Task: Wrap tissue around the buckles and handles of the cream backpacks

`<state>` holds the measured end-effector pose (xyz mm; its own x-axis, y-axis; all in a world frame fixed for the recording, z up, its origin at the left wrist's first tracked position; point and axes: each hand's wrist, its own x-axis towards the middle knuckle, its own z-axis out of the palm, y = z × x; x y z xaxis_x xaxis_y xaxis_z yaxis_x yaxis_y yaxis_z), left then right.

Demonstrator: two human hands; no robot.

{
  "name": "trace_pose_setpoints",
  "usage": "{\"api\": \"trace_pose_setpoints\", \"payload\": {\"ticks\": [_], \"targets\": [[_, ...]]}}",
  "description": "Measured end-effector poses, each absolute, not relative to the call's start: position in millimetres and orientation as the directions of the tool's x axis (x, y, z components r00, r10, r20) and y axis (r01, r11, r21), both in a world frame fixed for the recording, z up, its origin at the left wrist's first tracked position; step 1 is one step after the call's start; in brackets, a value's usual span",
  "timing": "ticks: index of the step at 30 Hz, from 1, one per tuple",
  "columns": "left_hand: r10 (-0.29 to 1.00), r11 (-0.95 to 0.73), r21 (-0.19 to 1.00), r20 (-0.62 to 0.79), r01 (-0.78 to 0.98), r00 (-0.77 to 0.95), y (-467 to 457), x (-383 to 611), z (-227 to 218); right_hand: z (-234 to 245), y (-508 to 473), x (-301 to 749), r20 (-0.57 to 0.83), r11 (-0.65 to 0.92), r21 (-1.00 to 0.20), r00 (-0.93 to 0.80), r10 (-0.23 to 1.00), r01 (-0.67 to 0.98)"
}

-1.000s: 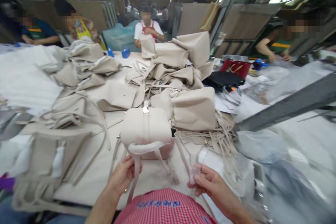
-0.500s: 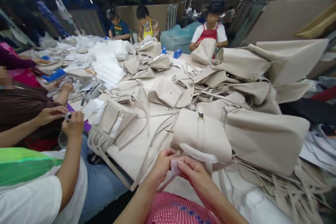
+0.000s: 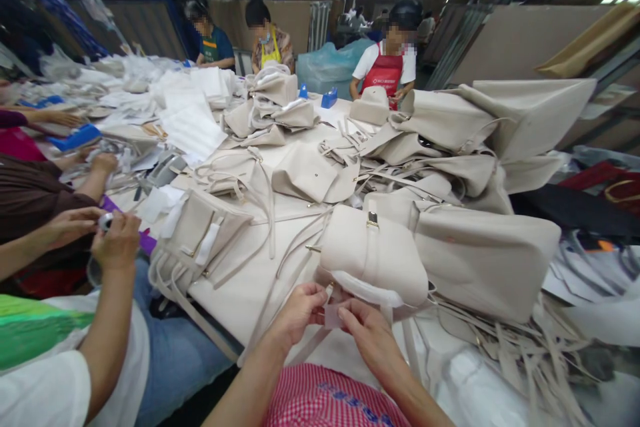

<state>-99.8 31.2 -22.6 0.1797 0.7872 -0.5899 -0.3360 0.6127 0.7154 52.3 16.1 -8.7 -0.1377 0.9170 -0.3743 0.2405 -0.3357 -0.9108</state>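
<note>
Right in front of me lies a beige handbag [image 3: 395, 247] with a gold clasp on its flap and a white wrapped handle [image 3: 367, 287]. At the bag's near edge my right hand [image 3: 367, 327] pinches a small translucent white piece of wrapping [image 3: 333, 315] between thumb and fingers. My left hand [image 3: 303, 310] is closed close beside it, fingers pressed together by a small gold fitting [image 3: 329, 290] of the bag. What exactly the left fingertips grip is too small to make out. A beige strap [image 3: 313, 345] passes beneath both hands.
Another beige bag [image 3: 203, 233] with straps stands to the left, near a co-worker's hands [image 3: 113, 240]. Stacked beige bags [image 3: 485, 267] rise on the right, above loose straps [image 3: 525, 353]. White sheets [image 3: 193, 127] and blue tape dispensers [image 3: 329, 98] lie farther back.
My view has shifted slightly to the right. Both hands stay at the bag's near edge with the small wrapping piece, which now looks flatter. The co-worker across has lowered a bag.
</note>
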Motion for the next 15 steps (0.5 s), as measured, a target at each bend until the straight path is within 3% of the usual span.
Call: {"api": "trace_pose_setpoints", "payload": {"ticks": [2,8,15], "targets": [[0.786,0.615,0.712,-0.590,-0.339,0.184,30.2,-100.5,-20.5,-18.3,18.3,56.0,-0.371,-0.333,-0.902,-0.099,0.923,0.276],[0.788,0.609,0.714,-0.595,-0.346,0.158,28.7,-100.8,-20.2,-33.7,25.5,58.2,-0.497,-0.490,-0.856,0.004,0.868,0.165],[0.822,0.552,0.769,-0.568,-0.322,0.052,27.5,-94.9,-20.2,-23.3,24.6,42.9,-0.536,-0.537,-0.838,-0.035,0.843,-0.100]]}}
